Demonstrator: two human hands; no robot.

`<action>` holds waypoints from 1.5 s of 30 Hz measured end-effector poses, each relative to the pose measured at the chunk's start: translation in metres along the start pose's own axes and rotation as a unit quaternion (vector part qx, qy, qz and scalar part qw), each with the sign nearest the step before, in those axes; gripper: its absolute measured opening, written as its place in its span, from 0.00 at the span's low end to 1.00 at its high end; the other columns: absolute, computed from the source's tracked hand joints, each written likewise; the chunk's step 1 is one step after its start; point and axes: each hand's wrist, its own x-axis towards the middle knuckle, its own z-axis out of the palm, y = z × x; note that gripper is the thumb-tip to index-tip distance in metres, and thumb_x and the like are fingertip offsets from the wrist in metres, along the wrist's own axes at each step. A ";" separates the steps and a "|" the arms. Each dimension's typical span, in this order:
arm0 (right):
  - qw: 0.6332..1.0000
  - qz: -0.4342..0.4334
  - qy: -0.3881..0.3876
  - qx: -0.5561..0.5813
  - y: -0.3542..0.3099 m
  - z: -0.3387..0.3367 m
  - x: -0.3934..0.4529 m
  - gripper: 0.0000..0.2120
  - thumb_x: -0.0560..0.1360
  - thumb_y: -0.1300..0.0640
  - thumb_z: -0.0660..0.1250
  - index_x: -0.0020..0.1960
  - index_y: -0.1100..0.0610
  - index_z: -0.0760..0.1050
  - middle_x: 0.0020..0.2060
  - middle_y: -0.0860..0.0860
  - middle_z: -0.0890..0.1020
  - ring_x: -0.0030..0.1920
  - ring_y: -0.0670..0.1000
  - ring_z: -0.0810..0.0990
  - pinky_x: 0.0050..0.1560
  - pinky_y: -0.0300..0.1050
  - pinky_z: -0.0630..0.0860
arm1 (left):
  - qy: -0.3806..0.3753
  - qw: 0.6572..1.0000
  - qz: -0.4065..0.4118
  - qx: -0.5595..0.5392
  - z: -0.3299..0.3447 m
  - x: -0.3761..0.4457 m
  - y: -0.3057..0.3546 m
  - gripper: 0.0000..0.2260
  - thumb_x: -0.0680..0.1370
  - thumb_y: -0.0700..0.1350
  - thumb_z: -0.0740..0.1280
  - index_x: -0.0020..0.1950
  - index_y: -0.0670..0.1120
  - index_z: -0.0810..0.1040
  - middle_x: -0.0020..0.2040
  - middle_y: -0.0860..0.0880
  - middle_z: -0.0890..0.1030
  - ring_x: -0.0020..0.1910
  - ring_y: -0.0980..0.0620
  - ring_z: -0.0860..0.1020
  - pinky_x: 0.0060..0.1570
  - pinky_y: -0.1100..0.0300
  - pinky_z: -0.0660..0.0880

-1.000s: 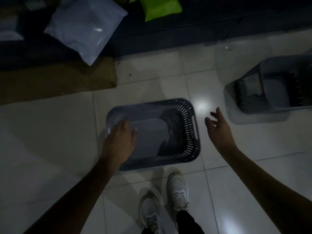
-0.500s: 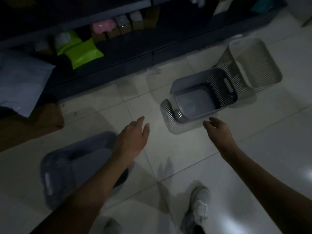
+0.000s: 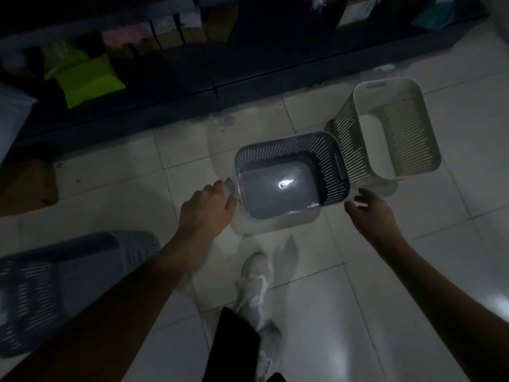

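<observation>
Reaching down with both arms, we have the grey basket [image 3: 327, 166] between our hands, standing upright on the tiled floor [image 3: 413, 271] with its open top facing us and nothing inside it. It sits nested in a pale basket [image 3: 275, 223], whose slatted wall shows below the grey one's near edge and at its left side.

Our left hand [image 3: 205, 213] is at the left end of the basket, back of the hand up, fingers loosely bent and close together. The fingertips are right at the pale rim, but we cannot tell whether they touch it. Our right hand [image 3: 371, 216] is at the basket's near right corner, fingers spread and relaxed and holding nothing. Its fingertips are just beside the corner, and again we cannot say whether there is contact.

Just behind and to the right of the grey basket stands a white basket [image 3: 407, 139], tilted, its side against the grey one's right end. Well apart at the lower left, partly under our left forearm, lies a second grey basket [image 3: 68, 271], blurred. One pale shoe [image 3: 256, 274] is on the tiles between our arms.

Along the far side runs a dark low shelf [image 3: 248, 78] with packages on it, among them a bright green packet [image 3: 88, 81]. A brown sheet of cardboard [image 3: 27, 183] lies on the floor at the far left.
</observation>
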 end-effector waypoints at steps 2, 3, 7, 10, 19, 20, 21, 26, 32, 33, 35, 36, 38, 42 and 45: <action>1.000 -0.014 -0.004 -0.023 0.001 -0.005 0.038 0.25 0.78 0.56 0.66 0.72 0.63 0.68 0.64 0.61 0.79 0.61 0.60 0.80 0.56 0.48 0.74 | -0.019 0.999 -0.027 -0.005 0.012 0.033 0.008 0.23 0.80 0.57 0.54 0.69 0.43 0.68 0.61 0.40 0.78 0.57 0.39 0.77 0.50 0.49 0.74; 0.999 -0.023 -0.005 -0.025 0.002 -0.007 0.058 0.24 0.78 0.60 0.66 0.72 0.65 0.68 0.64 0.62 0.78 0.61 0.62 0.79 0.57 0.48 0.74 | -0.027 0.999 -0.037 -0.012 0.020 0.050 0.011 0.23 0.80 0.58 0.54 0.68 0.43 0.68 0.60 0.40 0.78 0.57 0.39 0.77 0.49 0.49 0.74; 0.996 -0.075 -0.003 -0.047 0.018 0.002 0.134 0.19 0.77 0.67 0.64 0.68 0.65 0.71 0.62 0.63 0.80 0.59 0.62 0.80 0.54 0.42 0.69 | -0.013 0.998 -0.056 -0.007 0.059 0.104 0.016 0.21 0.79 0.59 0.55 0.63 0.45 0.70 0.55 0.42 0.80 0.50 0.41 0.80 0.41 0.54 0.69; 0.995 -0.070 -0.019 -0.063 0.034 0.011 0.172 0.20 0.77 0.64 0.66 0.68 0.63 0.70 0.61 0.62 0.80 0.58 0.62 0.81 0.52 0.43 0.69 | -0.028 0.996 -0.086 -0.023 0.082 0.124 0.018 0.25 0.79 0.59 0.56 0.67 0.42 0.66 0.58 0.38 0.78 0.53 0.37 0.79 0.48 0.48 0.74; 0.990 -0.035 -0.118 -0.065 0.069 0.036 0.254 0.27 0.77 0.55 0.69 0.73 0.61 0.66 0.63 0.62 0.80 0.58 0.64 0.81 0.55 0.50 0.75 | -0.026 0.965 -0.177 -0.192 0.131 0.156 0.044 0.23 0.80 0.49 0.61 0.73 0.45 0.59 0.60 0.39 0.78 0.54 0.35 0.79 0.52 0.42 0.78; 0.989 -0.020 -0.139 -0.046 0.070 0.041 0.261 0.26 0.77 0.55 0.68 0.72 0.59 0.67 0.63 0.60 0.79 0.58 0.62 0.81 0.57 0.55 0.78 | -0.015 0.964 -0.178 -0.197 0.138 0.156 0.042 0.25 0.80 0.49 0.61 0.74 0.46 0.57 0.60 0.40 0.78 0.54 0.36 0.79 0.51 0.42 0.78; 0.986 -0.017 -0.160 -0.034 0.071 0.046 0.266 0.24 0.77 0.56 0.68 0.71 0.58 0.68 0.63 0.59 0.79 0.60 0.61 0.80 0.58 0.60 0.78 | -0.007 0.964 -0.180 -0.198 0.144 0.155 0.039 0.26 0.81 0.49 0.61 0.76 0.46 0.54 0.60 0.40 0.79 0.54 0.36 0.79 0.52 0.41 0.78; 0.980 -0.029 -0.190 -0.047 0.073 0.059 0.280 0.14 0.78 0.64 0.66 0.63 0.64 0.75 0.55 0.61 0.82 0.56 0.59 0.81 0.57 0.59 0.79 | -0.003 0.965 -0.177 -0.195 0.162 0.147 0.028 0.23 0.79 0.42 0.60 0.72 0.47 0.58 0.53 0.40 0.81 0.47 0.38 0.81 0.44 0.43 0.80; 0.978 -0.077 -0.174 -0.090 0.067 0.050 0.272 0.15 0.77 0.66 0.67 0.63 0.65 0.73 0.55 0.63 0.81 0.55 0.62 0.81 0.53 0.55 0.78 | 0.021 0.971 -0.164 -0.171 0.155 0.144 0.028 0.23 0.79 0.39 0.59 0.74 0.45 0.59 0.46 0.42 0.80 0.41 0.40 0.80 0.38 0.49 0.77; 0.977 -0.088 -0.167 -0.098 0.063 0.046 0.267 0.16 0.77 0.65 0.67 0.64 0.65 0.73 0.55 0.62 0.81 0.55 0.61 0.81 0.52 0.52 0.77 | 0.028 0.972 -0.163 -0.169 0.149 0.140 0.028 0.23 0.79 0.39 0.59 0.74 0.45 0.59 0.45 0.44 0.79 0.38 0.42 0.79 0.36 0.51 0.76; 0.975 -0.119 -0.156 -0.106 0.050 0.034 0.256 0.19 0.77 0.64 0.67 0.66 0.65 0.71 0.57 0.61 0.81 0.56 0.59 0.80 0.54 0.52 0.77 | 0.041 0.970 -0.160 -0.176 0.130 0.132 0.025 0.21 0.79 0.40 0.59 0.72 0.47 0.60 0.41 0.48 0.77 0.35 0.46 0.76 0.34 0.53 0.73; 0.974 -0.134 -0.155 -0.102 0.041 0.027 0.249 0.21 0.77 0.63 0.68 0.68 0.64 0.69 0.57 0.58 0.81 0.56 0.57 0.80 0.56 0.52 0.76 | 0.049 0.969 -0.159 -0.180 0.120 0.127 0.022 0.21 0.79 0.41 0.60 0.71 0.48 0.60 0.40 0.50 0.76 0.34 0.47 0.75 0.34 0.54 0.73; 0.971 -0.158 -0.154 -0.097 0.018 0.012 0.230 0.24 0.76 0.62 0.69 0.70 0.63 0.68 0.55 0.54 0.80 0.52 0.52 0.78 0.54 0.49 0.75 | 0.075 0.966 -0.164 -0.183 0.092 0.110 0.015 0.19 0.79 0.42 0.60 0.69 0.49 0.60 0.40 0.51 0.74 0.33 0.49 0.73 0.35 0.55 0.70; 0.962 -0.197 -0.148 -0.114 -0.044 -0.010 0.191 0.20 0.76 0.61 0.69 0.66 0.63 0.70 0.54 0.59 0.82 0.50 0.57 0.81 0.52 0.49 0.74 | 0.111 0.953 -0.210 -0.190 0.039 0.073 -0.007 0.16 0.77 0.45 0.59 0.64 0.53 0.62 0.44 0.51 0.77 0.36 0.47 0.75 0.40 0.54 0.71; 0.949 -0.231 -0.168 -0.137 -0.099 -0.015 0.159 0.19 0.77 0.60 0.69 0.65 0.64 0.71 0.56 0.61 0.82 0.55 0.62 0.81 0.56 0.58 0.77 | 0.124 0.924 -0.264 -0.246 -0.003 0.038 -0.032 0.14 0.80 0.48 0.59 0.65 0.53 0.64 0.53 0.45 0.81 0.45 0.42 0.80 0.50 0.49 0.77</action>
